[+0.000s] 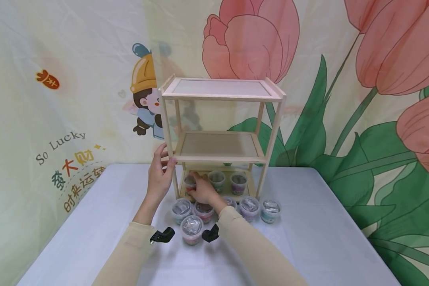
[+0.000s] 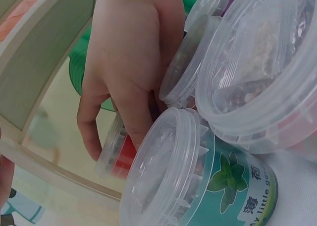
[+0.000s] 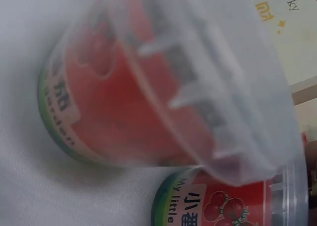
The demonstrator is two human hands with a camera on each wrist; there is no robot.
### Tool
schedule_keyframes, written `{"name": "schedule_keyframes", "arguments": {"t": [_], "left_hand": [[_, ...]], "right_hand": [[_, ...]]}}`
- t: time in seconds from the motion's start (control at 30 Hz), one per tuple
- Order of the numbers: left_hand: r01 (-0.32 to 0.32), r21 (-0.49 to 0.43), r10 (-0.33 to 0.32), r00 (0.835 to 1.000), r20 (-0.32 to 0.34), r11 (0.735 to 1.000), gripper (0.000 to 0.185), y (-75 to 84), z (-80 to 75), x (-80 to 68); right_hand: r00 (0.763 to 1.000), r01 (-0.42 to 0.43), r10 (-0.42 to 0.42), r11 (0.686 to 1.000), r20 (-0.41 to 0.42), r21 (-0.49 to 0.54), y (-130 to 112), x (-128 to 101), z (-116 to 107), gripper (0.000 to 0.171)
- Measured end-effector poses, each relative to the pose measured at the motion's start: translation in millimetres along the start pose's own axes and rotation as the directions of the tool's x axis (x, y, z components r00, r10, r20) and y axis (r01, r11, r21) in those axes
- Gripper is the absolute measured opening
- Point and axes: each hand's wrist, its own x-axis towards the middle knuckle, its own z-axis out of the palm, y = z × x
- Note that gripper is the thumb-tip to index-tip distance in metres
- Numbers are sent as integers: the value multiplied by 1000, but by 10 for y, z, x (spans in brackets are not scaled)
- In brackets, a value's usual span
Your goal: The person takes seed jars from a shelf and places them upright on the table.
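Left hand [image 1: 159,174] is gripping the pale three-tier wooden shelf rack's [image 1: 221,95] front post; right hand [image 1: 201,190] is grasping a red-labelled clear plastic tub [image 1: 190,182] on the rack's lowest tier, best seated flat beside its neighbours.

Bright, even light with soft, faint shadows. The head view bends at its edges. Both wrist views are close, the right one blurred.

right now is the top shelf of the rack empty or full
Empty: the top shelf of the rack shows only a bare panel; tubs sit on the bottom shelf.
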Motion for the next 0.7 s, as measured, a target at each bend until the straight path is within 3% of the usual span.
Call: {"name": "schedule_keyframes", "arguments": {"t": [0.7], "left_hand": [[-1,10,1,1000,7,1000,57,14,-10,1]], "right_hand": [[993,113,-112,994,-43,11,37,-80,-63,50]]}}
